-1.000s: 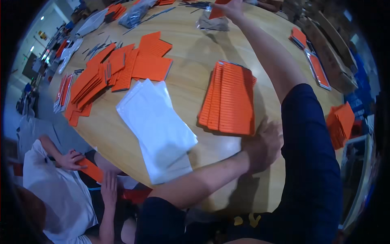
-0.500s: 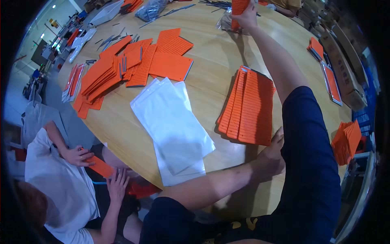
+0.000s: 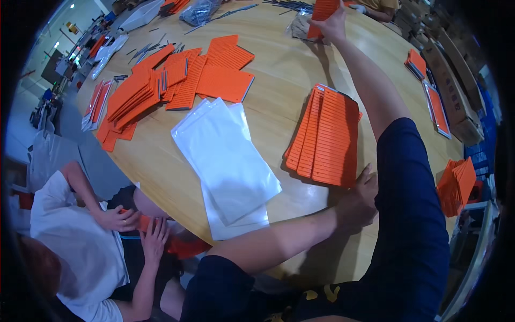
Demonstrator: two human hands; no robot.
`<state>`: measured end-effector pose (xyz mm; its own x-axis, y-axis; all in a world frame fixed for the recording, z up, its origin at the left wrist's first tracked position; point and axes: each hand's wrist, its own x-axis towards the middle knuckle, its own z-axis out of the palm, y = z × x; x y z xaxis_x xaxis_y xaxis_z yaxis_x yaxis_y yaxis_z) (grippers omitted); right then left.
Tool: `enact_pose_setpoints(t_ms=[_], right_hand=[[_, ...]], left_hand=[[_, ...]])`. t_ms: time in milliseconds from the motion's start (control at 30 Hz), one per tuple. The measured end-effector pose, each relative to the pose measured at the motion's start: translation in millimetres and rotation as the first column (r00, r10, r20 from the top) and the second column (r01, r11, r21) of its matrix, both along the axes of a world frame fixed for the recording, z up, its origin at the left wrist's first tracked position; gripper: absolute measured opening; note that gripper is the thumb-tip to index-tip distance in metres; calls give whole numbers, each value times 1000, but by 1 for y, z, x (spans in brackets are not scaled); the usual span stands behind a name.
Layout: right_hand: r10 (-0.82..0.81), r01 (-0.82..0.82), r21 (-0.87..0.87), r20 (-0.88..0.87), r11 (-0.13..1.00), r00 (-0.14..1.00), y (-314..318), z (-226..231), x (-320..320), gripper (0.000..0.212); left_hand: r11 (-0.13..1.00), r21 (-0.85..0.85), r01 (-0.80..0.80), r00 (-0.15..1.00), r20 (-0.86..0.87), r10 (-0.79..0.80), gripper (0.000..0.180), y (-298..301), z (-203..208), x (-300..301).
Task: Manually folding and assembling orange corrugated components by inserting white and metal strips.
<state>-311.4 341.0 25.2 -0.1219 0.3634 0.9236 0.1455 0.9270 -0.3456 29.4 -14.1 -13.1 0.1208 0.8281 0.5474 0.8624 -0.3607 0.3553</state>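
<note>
Far out over the table's back part, my right hand [image 3: 331, 25] grips an orange ribbed panel [image 3: 323, 11] that stands upright and is cut off by the upper edge of the view. My left hand [image 3: 363, 196] rests by the near right corner of a fanned stack of orange ribbed panels [image 3: 335, 139]. My right sleeve covers part of its fingers, so whether they hold anything cannot be made out. Left of the stack lie overlapping clear plastic bags [image 3: 228, 161]. A loose heap of orange panels with dark edge strips [image 3: 177, 75] spreads at the far left.
A person [image 3: 80, 231] sits at the left, handling an orange panel. Dark thin strips [image 3: 230, 13] and a clear bag [image 3: 197, 13] lie at the back. Orange panels [image 3: 456, 185] and a cardboard box [image 3: 453, 88] stand along the right edge. Another person's arm [image 3: 375, 12] shows at the far side.
My right hand has shifted slightly right with the panel. My left hand has moved slightly up beside the stack. The seated person's panel has been drawn closer and shows less.
</note>
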Motion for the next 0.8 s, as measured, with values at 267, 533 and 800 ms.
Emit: enact_pose_setpoints(t_ms=[267,533,800], right_hand=[[332,-810,-586,-760,23,559,-129,66,135,75],[161,-911,-187,-978,-366,136,-194,84,357,79],[-93,-887,-186,-965,-422,247,-297,49,499,88]], left_hand=[[996,-62,-64,994,-98,58,43,1,-11,-2],[977,-209,-43,969,230,92,44,12,3,2],[990,104,98,507,850,-139,58,-14,38,21]])
